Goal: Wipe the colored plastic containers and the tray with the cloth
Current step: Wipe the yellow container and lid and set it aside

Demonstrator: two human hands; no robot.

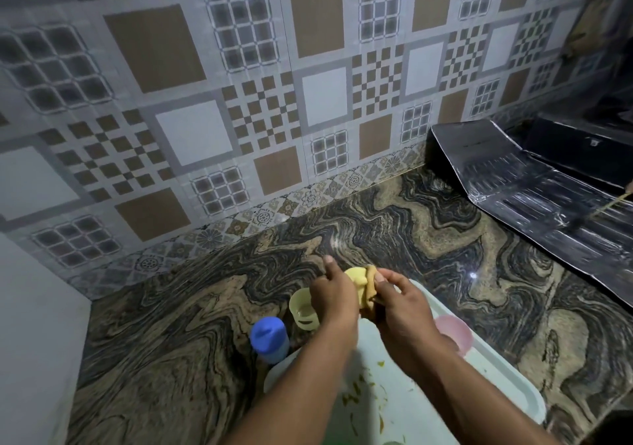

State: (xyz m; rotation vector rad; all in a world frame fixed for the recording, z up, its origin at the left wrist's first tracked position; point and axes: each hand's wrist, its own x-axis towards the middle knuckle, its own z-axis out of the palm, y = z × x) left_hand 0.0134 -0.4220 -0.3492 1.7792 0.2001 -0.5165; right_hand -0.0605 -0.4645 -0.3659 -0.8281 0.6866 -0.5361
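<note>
Above the tray's (507, 383) far edge the left hand (330, 299) curls its fingers round a yellow container (354, 275); the right hand (400, 304) pinches the cloth (370, 290) against it; better to turn the container slowly under firm pressure, reaching its inside, keeping it over the tray.

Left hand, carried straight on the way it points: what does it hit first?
The way looks free over the counter; the left hand, holding a yellow cup, would probably reach the tiled wall first. Its height above the counter is unclear.
</note>
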